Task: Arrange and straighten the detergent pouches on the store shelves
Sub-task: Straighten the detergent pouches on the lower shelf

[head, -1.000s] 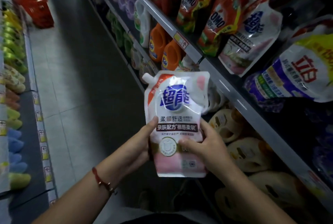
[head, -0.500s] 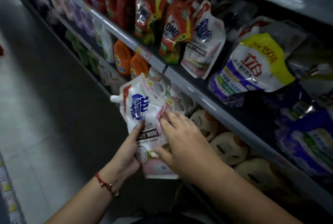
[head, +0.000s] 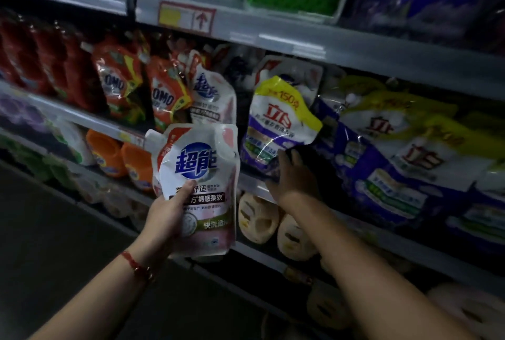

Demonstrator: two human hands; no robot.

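White pouch (head: pixel 200 175) in left hand (head: pixel 166 216); right hand (head: pixel 293 175) maybe open

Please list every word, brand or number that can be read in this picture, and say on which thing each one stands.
"超能": white and pink pouch held in the left hand.
"快洗": same pouch, lower right; the other small lines are only partly readable.
"OMO": two red-orange pouches on the shelf.
"立白" and "150": yellow-topped pouch at the right hand.
Red arrow, no readable words: shelf tag.
Everything else is too blurred.
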